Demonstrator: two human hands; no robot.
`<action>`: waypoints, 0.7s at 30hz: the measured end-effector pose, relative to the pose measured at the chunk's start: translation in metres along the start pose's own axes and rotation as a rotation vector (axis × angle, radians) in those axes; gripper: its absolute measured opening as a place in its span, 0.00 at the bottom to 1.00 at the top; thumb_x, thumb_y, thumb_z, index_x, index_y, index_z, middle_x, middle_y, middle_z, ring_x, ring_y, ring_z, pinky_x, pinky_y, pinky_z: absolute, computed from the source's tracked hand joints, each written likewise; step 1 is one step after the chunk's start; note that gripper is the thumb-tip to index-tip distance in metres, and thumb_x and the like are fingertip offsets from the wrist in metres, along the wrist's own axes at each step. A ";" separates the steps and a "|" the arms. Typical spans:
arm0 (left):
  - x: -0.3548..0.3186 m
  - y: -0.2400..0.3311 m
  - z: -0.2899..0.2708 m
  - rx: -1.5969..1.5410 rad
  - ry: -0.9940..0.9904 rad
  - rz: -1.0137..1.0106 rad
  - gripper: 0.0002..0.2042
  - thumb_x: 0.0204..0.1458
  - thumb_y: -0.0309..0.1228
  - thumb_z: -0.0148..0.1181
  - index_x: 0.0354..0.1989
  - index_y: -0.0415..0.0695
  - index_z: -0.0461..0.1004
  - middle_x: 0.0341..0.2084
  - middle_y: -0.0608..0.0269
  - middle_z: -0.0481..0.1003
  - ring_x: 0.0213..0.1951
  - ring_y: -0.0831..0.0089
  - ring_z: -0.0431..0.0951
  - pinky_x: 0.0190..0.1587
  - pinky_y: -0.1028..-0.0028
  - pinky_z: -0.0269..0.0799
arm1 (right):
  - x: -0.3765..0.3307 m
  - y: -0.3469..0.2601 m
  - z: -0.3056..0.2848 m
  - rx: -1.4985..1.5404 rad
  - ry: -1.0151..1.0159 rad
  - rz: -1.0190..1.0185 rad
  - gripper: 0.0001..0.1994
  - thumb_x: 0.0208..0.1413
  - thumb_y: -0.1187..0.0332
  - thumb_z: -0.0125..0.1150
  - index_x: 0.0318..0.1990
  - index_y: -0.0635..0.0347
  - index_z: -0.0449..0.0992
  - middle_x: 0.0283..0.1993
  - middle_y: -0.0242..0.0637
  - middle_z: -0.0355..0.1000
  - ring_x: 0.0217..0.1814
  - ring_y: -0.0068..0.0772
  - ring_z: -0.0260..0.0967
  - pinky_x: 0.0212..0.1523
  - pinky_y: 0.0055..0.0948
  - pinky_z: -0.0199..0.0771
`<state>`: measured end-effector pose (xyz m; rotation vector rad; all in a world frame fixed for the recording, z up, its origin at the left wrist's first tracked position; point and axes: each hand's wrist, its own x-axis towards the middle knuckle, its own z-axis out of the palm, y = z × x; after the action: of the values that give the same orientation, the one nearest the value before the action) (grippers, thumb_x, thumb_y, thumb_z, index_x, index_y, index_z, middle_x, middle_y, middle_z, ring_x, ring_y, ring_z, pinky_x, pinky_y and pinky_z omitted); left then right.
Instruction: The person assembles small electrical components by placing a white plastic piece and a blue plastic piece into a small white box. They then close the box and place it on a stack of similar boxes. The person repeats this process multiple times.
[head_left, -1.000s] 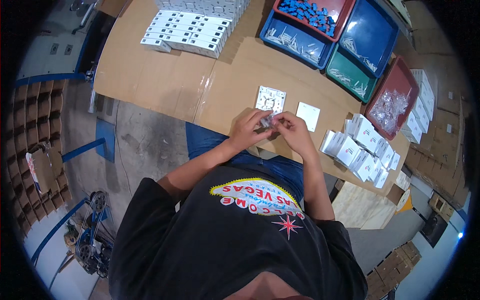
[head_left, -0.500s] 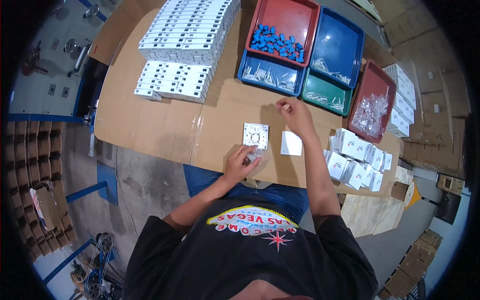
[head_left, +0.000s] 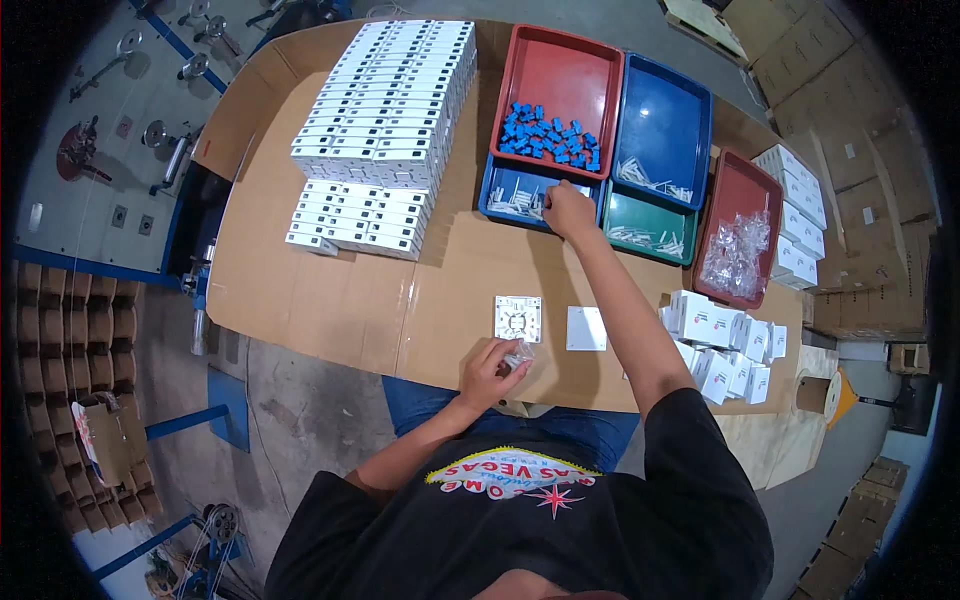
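My right hand [head_left: 568, 212] is now reaching away into the small blue tray [head_left: 500, 205] beyond the white plate [head_left: 518, 318], fingers pressed together, while my left fingers [head_left: 500, 362] are pinching a clear bag [head_left: 519, 357].

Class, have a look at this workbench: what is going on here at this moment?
A person works at a cardboard-covered table. The right hand reaches into a small blue tray of white parts, next to a red tray holding blue pieces. The left hand holds a small clear plastic bag near the table's front edge. A square white plate and a white cover lie between the hands. Stacked white boxes sit at the left.
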<state>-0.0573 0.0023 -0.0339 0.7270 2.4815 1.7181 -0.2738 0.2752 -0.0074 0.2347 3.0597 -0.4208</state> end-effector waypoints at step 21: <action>-0.001 0.003 -0.002 -0.068 0.002 -0.030 0.20 0.48 0.30 0.76 0.49 0.40 0.80 0.37 0.61 0.79 0.27 0.74 0.77 0.29 0.75 0.74 | -0.231 -0.010 -0.054 0.784 -0.227 0.009 0.07 0.58 0.73 0.68 0.43 0.61 0.85 0.35 0.29 0.77 0.29 0.15 0.62 0.31 0.20 0.64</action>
<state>-0.0561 0.0013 -0.0312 0.6787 2.4095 1.7835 -0.0485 0.2469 0.0618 0.1991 2.5170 -1.5054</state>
